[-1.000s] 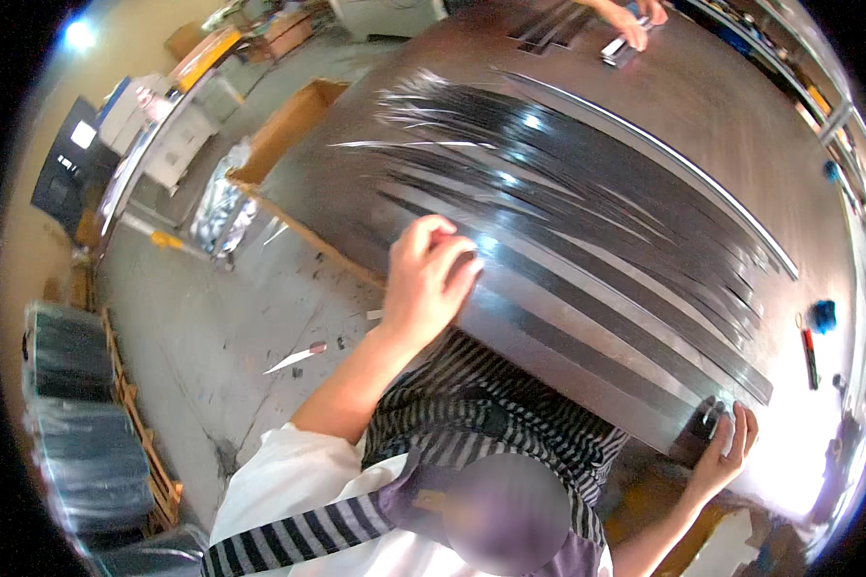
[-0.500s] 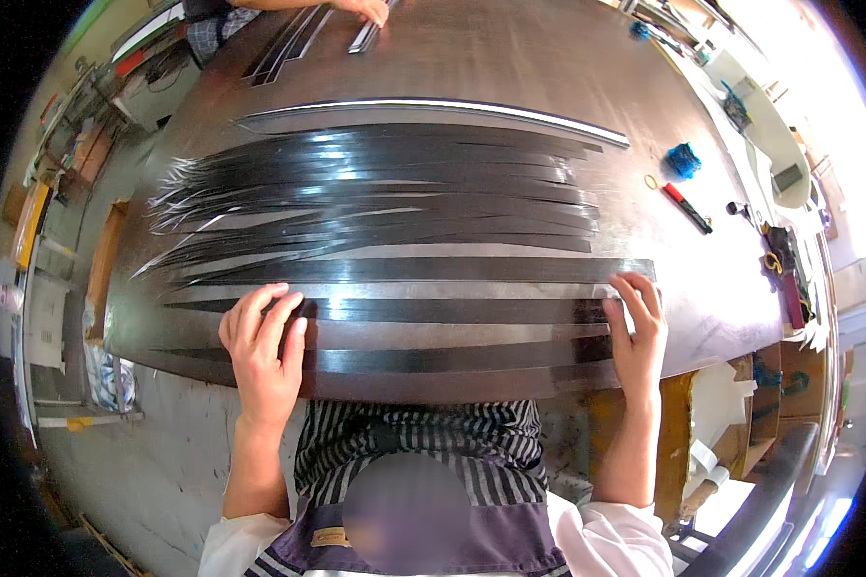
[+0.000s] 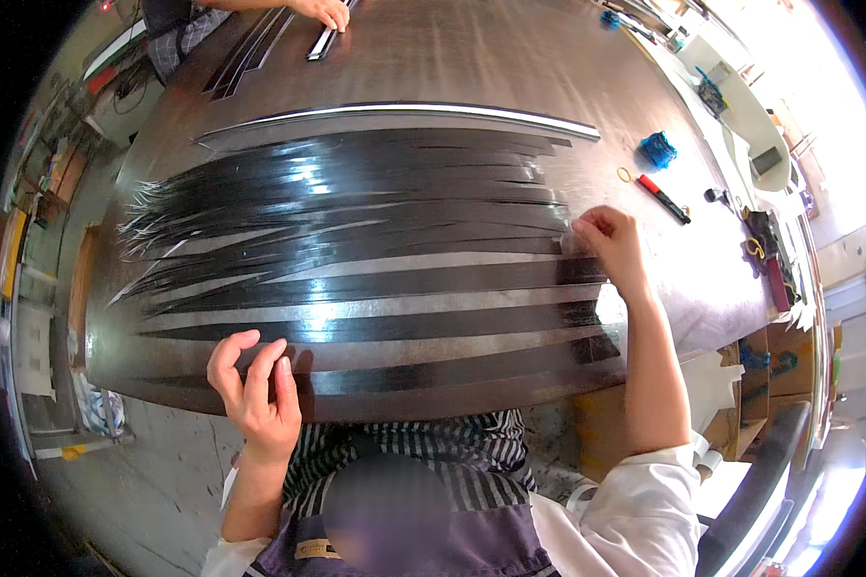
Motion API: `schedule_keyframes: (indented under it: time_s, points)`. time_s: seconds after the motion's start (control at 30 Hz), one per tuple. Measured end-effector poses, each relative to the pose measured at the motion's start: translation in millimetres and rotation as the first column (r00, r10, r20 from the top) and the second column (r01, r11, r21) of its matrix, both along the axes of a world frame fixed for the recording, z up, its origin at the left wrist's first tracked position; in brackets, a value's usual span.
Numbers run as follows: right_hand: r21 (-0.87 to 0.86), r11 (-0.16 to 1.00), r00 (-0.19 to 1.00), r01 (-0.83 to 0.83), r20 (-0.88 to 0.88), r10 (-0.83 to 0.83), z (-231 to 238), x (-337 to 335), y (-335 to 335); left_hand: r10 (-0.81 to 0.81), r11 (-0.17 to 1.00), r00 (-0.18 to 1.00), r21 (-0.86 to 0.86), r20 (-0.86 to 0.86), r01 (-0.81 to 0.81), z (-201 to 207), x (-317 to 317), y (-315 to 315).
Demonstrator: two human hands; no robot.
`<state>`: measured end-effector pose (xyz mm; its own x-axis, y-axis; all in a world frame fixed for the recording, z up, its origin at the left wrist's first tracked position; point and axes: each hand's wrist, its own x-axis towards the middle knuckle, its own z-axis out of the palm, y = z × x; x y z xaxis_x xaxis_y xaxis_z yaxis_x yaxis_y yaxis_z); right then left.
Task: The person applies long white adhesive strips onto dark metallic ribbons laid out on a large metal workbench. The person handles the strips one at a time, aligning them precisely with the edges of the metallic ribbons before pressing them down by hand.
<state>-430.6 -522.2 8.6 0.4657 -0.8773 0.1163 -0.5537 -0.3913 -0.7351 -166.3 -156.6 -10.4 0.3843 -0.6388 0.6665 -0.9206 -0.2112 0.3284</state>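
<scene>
Several thin, glossy black strips (image 3: 356, 178) lie fanned side by side across the dark table, with frayed-looking tips at their left end. Nearer me, three separate black strips run left to right: a far strip (image 3: 404, 281), a middle strip (image 3: 423, 325) and a near strip (image 3: 452, 374). My right hand (image 3: 611, 245) is pinched closed at the right ends of the fanned strips; whether a strip tip is between finger and thumb is hidden. My left hand (image 3: 257, 394) hovers by the left part of the near strip, its fingers bent and apart, holding nothing.
A long bar with a white stripe (image 3: 404, 108) lies beyond the strips. To the right are a blue crumpled bundle (image 3: 658, 150), a red-and-black marker (image 3: 664, 199) and more tools. At the far left, another person's hand (image 3: 323, 12) touches short strips on the table (image 3: 510, 58).
My right hand has moved away from me, from the separate strips to the fanned strips' right ends, and its fingers have closed. My left hand has drawn back toward me. The view has shifted slightly.
</scene>
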Motion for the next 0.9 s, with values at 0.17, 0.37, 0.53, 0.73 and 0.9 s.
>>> schedule_keyframes:
  time_s: [0.17,0.37,0.53,0.73,0.9]
  points:
    - [0.048,0.997,0.97,0.056,-0.24,-0.043,-9.6,13.6,-37.0,0.005,1.0,1.0,-0.021,0.002,-0.005,0.6,-1.7,-3.8]
    - [0.183,0.972,0.989,-0.149,0.031,0.146,36.7,13.1,-15.0,0.003,0.997,1.0,-0.078,0.011,-0.002,-1.7,-0.1,-0.5]
    - [0.116,0.953,0.9,-0.281,0.376,0.22,90.2,-7.1,64.0,-0.093,0.982,0.985,-0.179,-0.142,0.067,8.1,-4.4,10.7]
    - [0.037,0.962,0.774,-0.271,0.603,0.195,76.2,-44.5,138.7,-0.626,0.695,0.259,-0.376,-0.735,0.613,26.3,-36.0,-36.8]
    - [0.152,0.949,0.622,-0.275,0.781,0.055,33.3,-83.6,167.9,-0.421,0.596,-0.65,-0.733,-0.633,0.328,39.0,-41.0,-56.5]
